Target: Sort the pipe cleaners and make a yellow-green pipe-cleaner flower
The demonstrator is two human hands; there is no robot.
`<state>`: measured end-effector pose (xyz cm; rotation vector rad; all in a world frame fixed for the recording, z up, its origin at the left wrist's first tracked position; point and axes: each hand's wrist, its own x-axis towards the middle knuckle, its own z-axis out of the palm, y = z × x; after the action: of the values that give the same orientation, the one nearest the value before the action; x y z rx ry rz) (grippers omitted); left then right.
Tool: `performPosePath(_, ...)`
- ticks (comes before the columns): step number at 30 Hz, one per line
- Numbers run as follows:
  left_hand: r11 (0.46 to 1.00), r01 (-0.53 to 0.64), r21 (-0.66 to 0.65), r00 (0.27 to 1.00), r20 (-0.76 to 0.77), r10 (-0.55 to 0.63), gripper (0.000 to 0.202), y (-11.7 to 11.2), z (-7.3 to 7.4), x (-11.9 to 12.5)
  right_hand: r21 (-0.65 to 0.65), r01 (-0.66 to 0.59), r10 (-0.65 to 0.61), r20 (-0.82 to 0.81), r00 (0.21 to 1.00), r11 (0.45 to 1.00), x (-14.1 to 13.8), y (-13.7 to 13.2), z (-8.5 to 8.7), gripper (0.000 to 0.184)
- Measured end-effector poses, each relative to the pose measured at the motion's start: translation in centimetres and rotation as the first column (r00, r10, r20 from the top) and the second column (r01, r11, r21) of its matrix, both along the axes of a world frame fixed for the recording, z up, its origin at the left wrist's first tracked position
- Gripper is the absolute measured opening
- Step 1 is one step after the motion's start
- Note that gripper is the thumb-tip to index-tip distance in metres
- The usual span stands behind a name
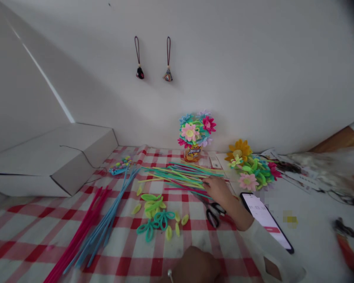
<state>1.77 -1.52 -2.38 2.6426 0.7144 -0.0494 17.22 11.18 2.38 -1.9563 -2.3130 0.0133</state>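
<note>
My right hand (218, 190) reaches over a loose pile of yellow, teal and pink pipe cleaners (177, 173), its fingertips drawn together on the stems near the pile's right end. Close to the lower edge is my left hand (196, 265), blurred, knuckles up, with its fingers hidden. Beneath my right wrist lie scissors (212, 217) with dark handles. Green and yellow pipe-cleaner petals (152, 205) are heaped mid-table, with single yellow loops around them. Two teal looped pipe-cleaner shapes (164, 219) lie just in front.
Pink pipe cleaners (79, 236) and blue ones (106, 220) fan out leftward. A white box (50, 157) occupies the left. Behind stands a pipe-cleaner bouquet (196, 129) in a jar; more fuzzy flowers (250, 169), a phone (267, 220) and orange-handled pliers (348, 243) lie right.
</note>
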Motion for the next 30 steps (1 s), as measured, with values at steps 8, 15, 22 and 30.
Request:
performPosePath(8,1.000,-0.011,-0.002,1.000,0.009,0.011,0.018,-0.5,1.7,-0.4,0.032,0.039,-0.040,0.016,0.999,0.999,-1.7,-3.0,-1.3,0.021)
performPosePath(15,0.997,-0.054,0.049,0.993,0.110,0.049,0.021,-0.3,1.1,-1.1,0.008,-0.007,0.007,0.014,1.000,1.000,-2.9,-5.9,-2.2,0.025)
performPosePath(22,0.986,-0.167,0.020,0.977,0.136,0.162,0.018,0.9,0.6,-1.6,0.014,0.030,-0.030,0.018,0.999,0.999,-2.2,-7.9,-3.3,0.025)
performPosePath(30,0.951,-0.305,0.053,0.929,0.236,0.285,0.025,3.2,1.6,-3.4,0.031,0.041,-0.041,-0.004,0.999,0.999,-1.4,-7.4,-3.6,0.026)
